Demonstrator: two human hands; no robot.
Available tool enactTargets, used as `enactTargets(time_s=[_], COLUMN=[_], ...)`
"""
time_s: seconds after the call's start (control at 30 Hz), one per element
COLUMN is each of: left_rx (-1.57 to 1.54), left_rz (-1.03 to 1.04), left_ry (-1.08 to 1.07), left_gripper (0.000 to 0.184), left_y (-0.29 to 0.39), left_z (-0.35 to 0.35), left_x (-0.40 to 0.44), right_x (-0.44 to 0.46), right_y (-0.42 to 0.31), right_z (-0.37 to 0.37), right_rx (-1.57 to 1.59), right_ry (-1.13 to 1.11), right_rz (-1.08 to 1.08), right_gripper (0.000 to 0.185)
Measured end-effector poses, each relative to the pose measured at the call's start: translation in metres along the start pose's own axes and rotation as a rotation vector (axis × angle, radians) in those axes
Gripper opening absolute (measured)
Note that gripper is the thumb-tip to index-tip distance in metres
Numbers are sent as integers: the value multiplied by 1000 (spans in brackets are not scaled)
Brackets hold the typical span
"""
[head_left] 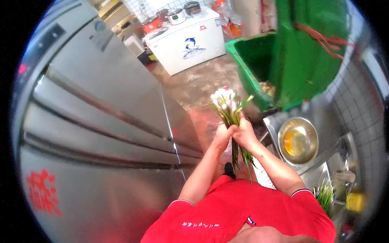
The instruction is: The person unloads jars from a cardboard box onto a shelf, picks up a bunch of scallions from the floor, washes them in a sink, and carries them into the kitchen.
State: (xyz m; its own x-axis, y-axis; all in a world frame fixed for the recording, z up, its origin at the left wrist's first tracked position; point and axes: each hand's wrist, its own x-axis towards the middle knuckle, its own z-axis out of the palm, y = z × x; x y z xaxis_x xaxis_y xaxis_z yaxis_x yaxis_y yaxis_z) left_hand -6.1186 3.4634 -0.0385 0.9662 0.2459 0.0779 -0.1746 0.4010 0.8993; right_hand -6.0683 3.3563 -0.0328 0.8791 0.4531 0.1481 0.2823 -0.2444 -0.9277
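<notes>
A bunch of green onions (227, 106) is gripped upright in front of my body, white root ends at the top and long green leaves hanging below. My left hand (221, 137) wraps round the stalks from the left. From the other side my right hand (244, 133) closes on the same bunch, touching my left hand. Some fingers are hidden behind the stalks.
Tall steel refrigerator doors (109, 101) line the left. Ahead stands a white chest freezer (186, 42) with cookers on top. A green wheeled bin (253, 81) with its lid up is ahead right. Right of me, a metal bowl (298, 152) and more greens (325, 196) sit by a sink.
</notes>
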Motion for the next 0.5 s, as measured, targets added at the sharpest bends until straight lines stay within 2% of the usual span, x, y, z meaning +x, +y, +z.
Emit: enactTargets(time_s=[0.03,0.1,0.13,0.23,0.27,0.37,0.5], left_rx=[162,121,58,-282,-379,-412,-410], left_rz=[6,-123,-171,-228,-244,-201,-132], left_ry=[-12,5,126,82,71,153,240], left_gripper=[74,60,42,33,32,29,23], left_y=[15,34,51,36,27,27,31], left_z=[-16,-42,-43,-83,-94,-133,-187], left_x=[30,84,104,164,182,246,334], right_x=[28,74,102,161,176,247,343], right_y=[-6,-11,-8,-5,-8,4,23], right_z=[17,45,54,64,63,85,106], right_rx=[-116,-342,-409,-620,-625,-614,-406], right_ry=[21,68,38,-49,-49,-56,-177], right_rz=[-48,-138,-260,-228,-321,-398,-476], right_gripper=[46,42,36,35,35,39,58])
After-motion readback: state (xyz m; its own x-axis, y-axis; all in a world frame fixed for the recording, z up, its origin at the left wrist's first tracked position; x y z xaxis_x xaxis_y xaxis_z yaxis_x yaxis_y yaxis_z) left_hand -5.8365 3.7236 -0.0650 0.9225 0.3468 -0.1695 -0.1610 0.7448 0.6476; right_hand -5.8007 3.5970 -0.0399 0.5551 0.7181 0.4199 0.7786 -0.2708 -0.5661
